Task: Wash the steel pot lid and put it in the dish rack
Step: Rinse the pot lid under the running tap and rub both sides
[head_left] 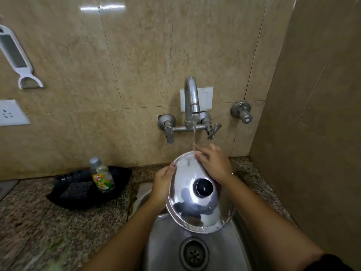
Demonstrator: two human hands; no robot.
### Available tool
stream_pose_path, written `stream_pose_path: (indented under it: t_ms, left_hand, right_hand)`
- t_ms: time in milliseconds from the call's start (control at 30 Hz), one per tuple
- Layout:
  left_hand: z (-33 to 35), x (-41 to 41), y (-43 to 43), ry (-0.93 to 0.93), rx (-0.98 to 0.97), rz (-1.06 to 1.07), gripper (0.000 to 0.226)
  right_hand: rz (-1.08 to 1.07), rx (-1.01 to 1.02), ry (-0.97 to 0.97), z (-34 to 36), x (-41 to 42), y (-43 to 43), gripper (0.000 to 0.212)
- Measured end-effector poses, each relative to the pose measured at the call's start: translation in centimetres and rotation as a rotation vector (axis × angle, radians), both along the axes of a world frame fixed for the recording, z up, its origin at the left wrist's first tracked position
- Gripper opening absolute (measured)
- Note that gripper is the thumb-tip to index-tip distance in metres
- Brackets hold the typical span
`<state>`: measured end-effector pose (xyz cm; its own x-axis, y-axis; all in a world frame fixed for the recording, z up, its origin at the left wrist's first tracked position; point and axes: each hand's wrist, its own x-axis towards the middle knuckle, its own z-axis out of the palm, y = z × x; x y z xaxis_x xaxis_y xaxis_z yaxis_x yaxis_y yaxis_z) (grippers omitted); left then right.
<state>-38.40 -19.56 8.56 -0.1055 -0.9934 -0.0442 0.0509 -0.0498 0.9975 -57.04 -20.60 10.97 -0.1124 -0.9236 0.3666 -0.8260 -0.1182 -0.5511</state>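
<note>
The steel pot lid [187, 206], shiny with a black knob [204, 187] in its middle, is held tilted over the steel sink [166, 249]. My left hand [162, 186] grips its left rim from behind. My right hand [214, 163] lies on the lid's upper right part, fingers on the far rim. Water runs from the tap [192, 98] onto the top edge of the lid, by my right fingers. No dish rack is in view.
A black tray [64, 200] on the granite counter at the left holds a dish soap bottle [101, 176] and a dark scrub pad [77, 189]. A peeler [17, 59] hangs on the wall. A side wall stands close on the right. The drain [193, 253] lies below the lid.
</note>
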Motion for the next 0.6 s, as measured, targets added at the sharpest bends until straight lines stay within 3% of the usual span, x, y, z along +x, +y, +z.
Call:
stream_pose_path:
  t_ms: [67, 133, 267, 467, 600]
  left_hand:
    - [0.6, 0.1, 0.0, -0.076, -0.015, -0.098, 0.037]
    - [1.3, 0.2, -0.1, -0.088, -0.079, -0.131, 0.038]
    - [0.8, 0.6, 0.0, 0.014, 0.009, 0.0, 0.031]
    - [0.7, 1.1, -0.7, -0.024, -0.024, -0.117, 0.029]
    - [-0.2, 1.5, -0.5, 0.076, 0.052, 0.119, 0.031]
  right_hand:
    - [0.197, 0.014, 0.185, 0.2, 1.3, -0.1, 0.04]
    - [0.292, 0.015, 0.214, 0.1, 1.4, -0.1, 0.04]
    - [-0.021, 0.006, -0.083, -0.7, 0.4, 0.0, 0.036]
    - [0.205, -0.048, 0.118, -0.8, 2.1, -0.1, 0.036]
    - [-0.087, -0.001, 0.021, -2.1, 0.9, 1.3, 0.04]
